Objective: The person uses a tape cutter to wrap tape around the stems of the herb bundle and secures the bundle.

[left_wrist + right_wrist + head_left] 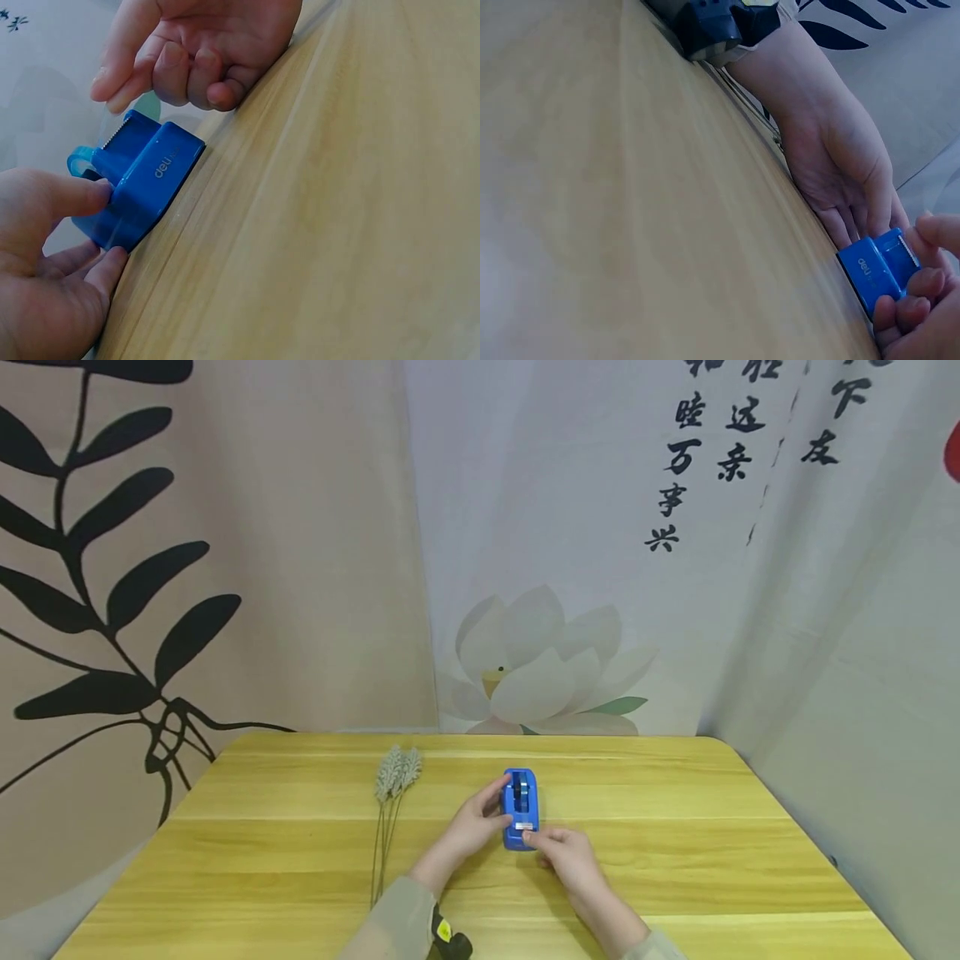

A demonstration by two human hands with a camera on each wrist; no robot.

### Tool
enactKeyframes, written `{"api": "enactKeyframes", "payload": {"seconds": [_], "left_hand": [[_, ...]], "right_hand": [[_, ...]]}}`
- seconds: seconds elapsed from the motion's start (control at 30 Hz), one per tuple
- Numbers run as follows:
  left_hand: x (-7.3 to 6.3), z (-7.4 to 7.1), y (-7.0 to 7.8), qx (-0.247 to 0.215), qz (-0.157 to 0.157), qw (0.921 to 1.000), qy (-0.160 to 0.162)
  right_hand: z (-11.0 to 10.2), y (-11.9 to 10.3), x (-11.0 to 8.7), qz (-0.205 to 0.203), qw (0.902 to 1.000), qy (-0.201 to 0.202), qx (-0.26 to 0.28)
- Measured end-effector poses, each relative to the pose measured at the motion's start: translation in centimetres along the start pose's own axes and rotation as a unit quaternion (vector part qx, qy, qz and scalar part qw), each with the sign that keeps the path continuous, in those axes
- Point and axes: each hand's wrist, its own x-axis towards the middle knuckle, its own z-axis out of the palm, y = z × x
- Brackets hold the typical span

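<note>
A blue tape dispenser (517, 838) stands on the wooden table in the head view, its toothed cutting edge toward the person. My left hand (469, 827) grips it from the left side, with the thumb on its near side in the left wrist view. A light-blue tape roll (81, 160) shows at the dispenser's top. Just beyond the cutter, my right hand (568, 857) pinches thumb against forefinger, and a thin clear strip of tape (110, 129) appears to run from there to the dispenser. The right hand's other fingers are curled in.
Dried grass stems (397, 777) with grey-green heads lie on the table (675, 827) left of the hands. A black wrist camera (450, 941) sits at the left sleeve. A printed curtain (315, 543) hangs behind the table's far edge.
</note>
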Motion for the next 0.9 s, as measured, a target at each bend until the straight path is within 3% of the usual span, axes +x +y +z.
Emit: {"api": "enactKeyframes", "payload": {"seconds": [0.27,0.6,0.9], "left_hand": [[-0.3,-0.2,0.2,0.017,0.014,0.9998,0.000],[-0.3,-0.1,0.2,0.011,-0.002,0.9999,0.002],[-0.3,0.0,0.1,0.015,0.002,0.9999,0.006]], "right_hand": [[0.0,0.2,-0.3,-0.003,0.9999,0.004,-0.011],[-0.3,0.3,-0.8,0.005,0.9997,-0.005,-0.023],[-0.4,-0.1,-1.5,-0.002,0.9996,-0.013,-0.025]]}}
